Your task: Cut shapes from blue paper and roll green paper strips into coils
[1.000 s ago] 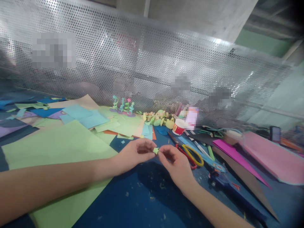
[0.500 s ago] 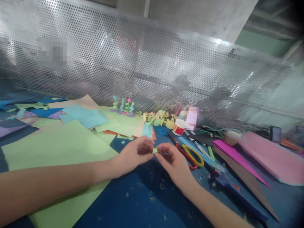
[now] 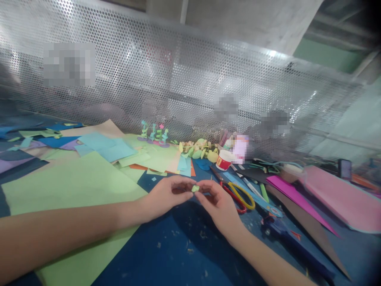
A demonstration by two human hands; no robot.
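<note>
A tiny pale green paper piece is pinched between my two hands above the blue tabletop. My left hand closes its thumb and fingertips at the piece's left side. From the other side, my right hand grips it between thumb and fingers. The piece looks folded or star-like, but it is too small to make out exactly. Just beyond my right hand lie scissors with red and yellow handles. A large light green sheet spreads under and beside my left forearm.
Small paper plant figures stand at the back, beside yellow-green leaf shapes and a red-and-white tub. A dark blue glue gun, magenta sheet and pink sheet lie at right. Behind rises a perforated metal screen.
The green piece has turned slightly between my fingertips. My left fingers have come down and flattened toward the right hand; the right hand has barely moved.
</note>
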